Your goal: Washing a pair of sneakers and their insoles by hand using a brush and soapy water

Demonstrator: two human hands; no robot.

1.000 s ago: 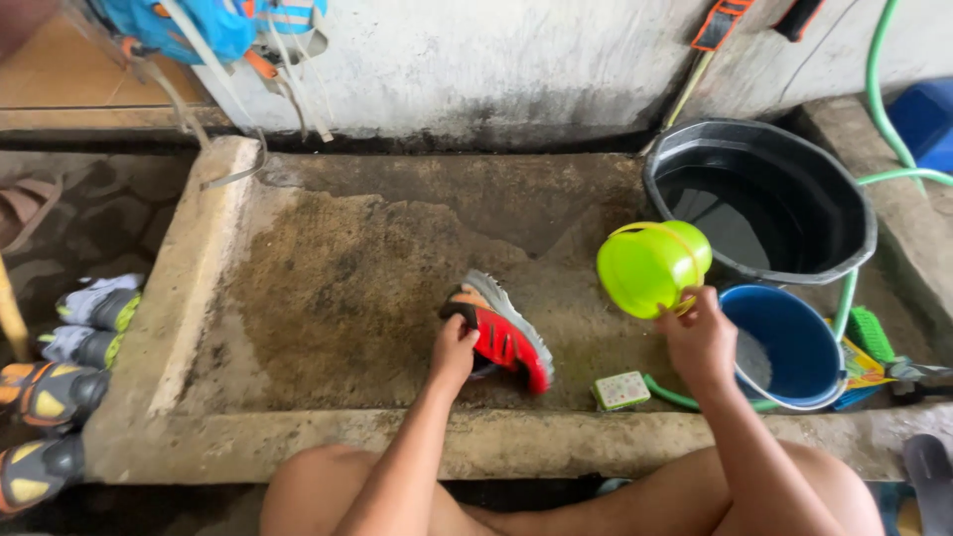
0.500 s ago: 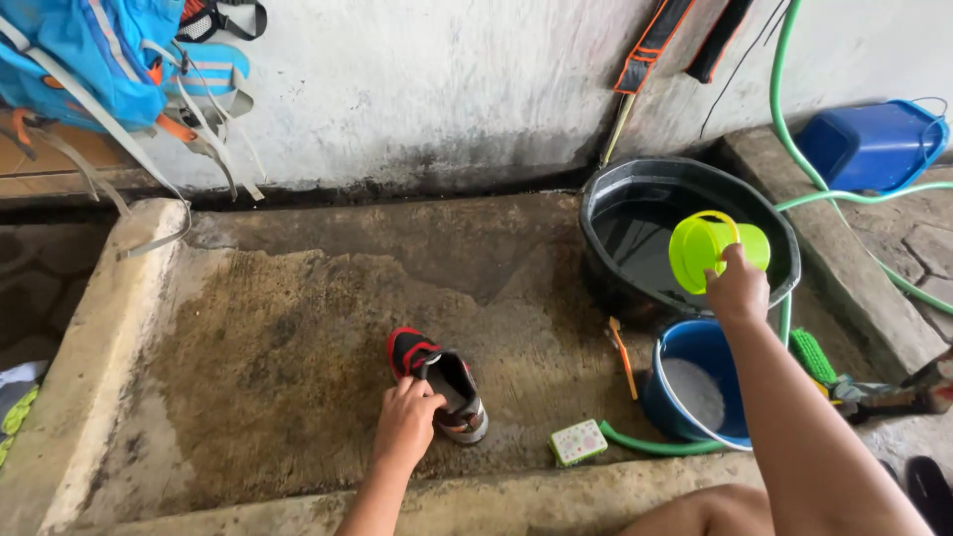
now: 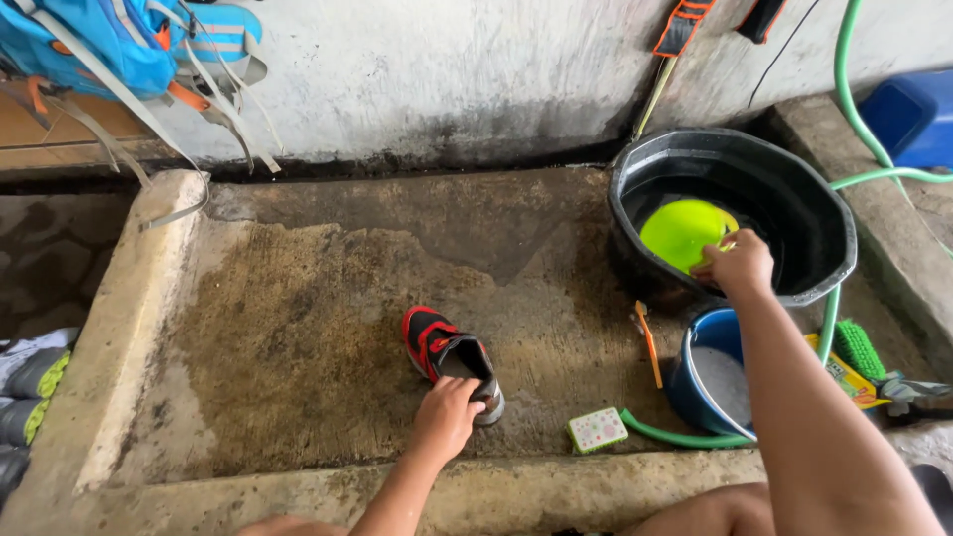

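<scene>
Inside black tub [image 3: 824, 213] rim, right hand [image 3: 737, 264] with green scoop [image 3: 683, 232].

My left hand [image 3: 447, 417] is stretched out low in front of me, palm down, fingers curled loosely and closed over what it's gripping, forearm coming up from the bottom edge at a slight angle. My right hand [image 3: 737, 266] is reaching further out and higher, arm almost fully extended, wrist bent a little downward, fingers pinched tight around a rim. Both arms are bare. My knees peek in at the bottom, so I'm squatting.
</scene>
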